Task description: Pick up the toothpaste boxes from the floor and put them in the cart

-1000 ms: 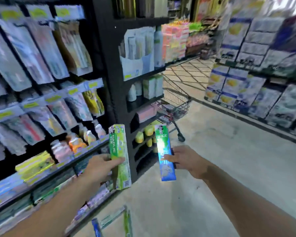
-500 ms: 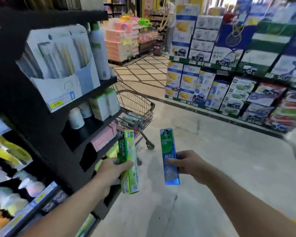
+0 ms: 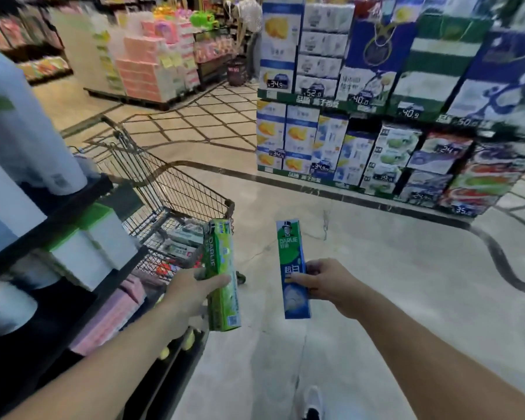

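Supermarket aisle with a pale polished floor (image 3: 376,283) crossed by a dark inlaid border line. Left hand (image 3: 191,294), arm extended from the lower left, grips the light green toothpaste box (image 3: 222,274) around its middle, thumb laid across the front face and the other fingers wrapped behind it; the box stands nearly upright in the air, its upper end just in front of the near right corner of the cart (image 3: 176,189). Right hand (image 3: 328,283), arm extended from the lower right, holds the green and blue toothpaste box (image 3: 293,268) by its right long edge, fingertips (image 3: 297,280) curled onto the front face and thumb on the side; this box is also upright, held above the floor, beside the light green one and apart from it. Neither box touches the cart. Wire cart stands ahead and to the left, against the dark shelving unit (image 3: 73,213); several boxed goods (image 3: 179,237) lie in its basket, blurred, so their kind cannot be told. White and green cartons (image 3: 97,237) stand on the dark shelving unit, with pink packs (image 3: 109,316) on the level below. Across the aisle, stacked cartons with price tags (image 3: 361,140) fill a long display; pink stacked packs (image 3: 146,74) stand at the far left. A white and black shoe (image 3: 312,401) shows at the bottom edge
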A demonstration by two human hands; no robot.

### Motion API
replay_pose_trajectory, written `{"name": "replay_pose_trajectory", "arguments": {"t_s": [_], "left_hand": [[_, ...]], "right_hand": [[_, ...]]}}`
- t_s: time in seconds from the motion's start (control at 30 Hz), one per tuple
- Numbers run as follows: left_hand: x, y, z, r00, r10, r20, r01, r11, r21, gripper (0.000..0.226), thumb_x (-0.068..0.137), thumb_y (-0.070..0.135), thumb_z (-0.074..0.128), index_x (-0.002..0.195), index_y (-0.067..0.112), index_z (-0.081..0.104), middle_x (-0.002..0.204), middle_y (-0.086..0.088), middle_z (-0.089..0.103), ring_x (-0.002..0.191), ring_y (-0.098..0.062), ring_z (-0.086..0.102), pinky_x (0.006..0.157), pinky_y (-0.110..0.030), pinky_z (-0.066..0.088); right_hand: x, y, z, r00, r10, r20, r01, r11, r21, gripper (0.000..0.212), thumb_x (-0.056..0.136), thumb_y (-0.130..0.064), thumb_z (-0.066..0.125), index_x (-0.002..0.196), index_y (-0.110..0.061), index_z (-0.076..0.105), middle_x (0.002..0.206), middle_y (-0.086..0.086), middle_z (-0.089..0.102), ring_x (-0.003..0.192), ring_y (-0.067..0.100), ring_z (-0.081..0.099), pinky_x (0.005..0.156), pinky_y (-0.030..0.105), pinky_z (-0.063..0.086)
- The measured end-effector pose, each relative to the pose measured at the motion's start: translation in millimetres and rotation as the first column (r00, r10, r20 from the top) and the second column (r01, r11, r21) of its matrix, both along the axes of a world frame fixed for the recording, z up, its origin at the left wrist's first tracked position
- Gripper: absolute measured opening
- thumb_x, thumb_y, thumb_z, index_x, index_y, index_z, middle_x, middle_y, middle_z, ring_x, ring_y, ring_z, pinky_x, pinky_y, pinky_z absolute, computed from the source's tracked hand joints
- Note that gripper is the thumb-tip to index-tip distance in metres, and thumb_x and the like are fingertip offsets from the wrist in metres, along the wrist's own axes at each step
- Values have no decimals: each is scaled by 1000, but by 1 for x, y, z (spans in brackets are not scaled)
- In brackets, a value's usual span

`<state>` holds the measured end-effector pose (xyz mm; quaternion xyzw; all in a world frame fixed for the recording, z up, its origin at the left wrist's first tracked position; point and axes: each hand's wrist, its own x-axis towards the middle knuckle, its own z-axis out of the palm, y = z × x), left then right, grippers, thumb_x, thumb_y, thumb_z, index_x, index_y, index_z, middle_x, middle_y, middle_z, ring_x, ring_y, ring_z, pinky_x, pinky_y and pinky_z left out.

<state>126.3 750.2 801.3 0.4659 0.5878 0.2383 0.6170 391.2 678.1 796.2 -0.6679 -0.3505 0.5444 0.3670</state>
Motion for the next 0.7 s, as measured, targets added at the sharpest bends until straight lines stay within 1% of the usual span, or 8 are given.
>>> {"name": "replay_pose_trajectory", "arguments": {"t_s": [0.1,0.23,0.33,0.4,0.47,0.53,0.6,0.7], "left_hand": [[39,42,1,1000,9,-18,-9,1000,-13,26,84,21,79,106,10,71,103,-6,76,96,-27,73,80,-47,61],[84,90,15,998,61,-24,-61,998,-5,20,87,19,76,104,10,71,96,-7,77,91,-26,73,74,-41,61],[104,126,21,994,109,-11,-109,994,9,18,86,18,76,102,10,71,93,-5,78,93,-24,73,78,-42,61],[108,149,21,986,166,-22,-166,986,-7,17,86,17,77,101,11,70,94,-7,78,92,-26,74,80,-44,61],[103,172,17,980,192,-52,-193,981,-10,21,84,20,79,101,12,71,95,-7,78,93,-28,73,85,-49,60],[95,198,10,973,219,-68,-221,975,-28,25,84,23,79,104,12,72,97,-7,78,94,-29,73,84,-51,60],[81,224,2,962,265,-68,-269,962,-41,26,85,25,79,106,13,72,100,-7,77,95,-28,73,82,-51,61],[60,266,-11,944,322,-72,-326,943,-59,27,84,30,80,106,17,72,106,-7,75,100,-28,71,83,-50,60]], "right_hand": [[44,48,-3,1000,13,-6,-13,1000,11,37,84,-22,78,114,-2,67,102,10,76,93,23,74,84,41,61],[100,112,-3,998,60,11,-60,998,-7,36,84,-23,79,112,-3,70,100,9,77,93,24,74,86,44,60],[124,166,-4,996,91,20,-91,996,-6,33,83,-19,79,110,-2,71,97,10,77,91,25,74,85,44,60],[127,200,-6,993,119,20,-119,993,-25,35,82,-21,80,110,-3,71,97,9,77,90,24,75,85,43,60],[124,234,-11,986,168,22,-167,985,-43,36,81,-23,81,110,-4,71,98,8,77,89,23,75,84,42,61],[116,272,-14,974,225,30,-223,973,-54,37,81,-23,81,111,-3,70,98,9,77,89,23,75,82,41,61],[102,312,-18,961,272,40,-270,961,-60,36,82,-22,81,110,-2,70,99,11,76,89,24,75,80,39,62],[74,374,-26,940,336,67,-331,941,-77,33,82,-19,81,106,0,70,98,13,76,88,25,74,76,38,63]]}}
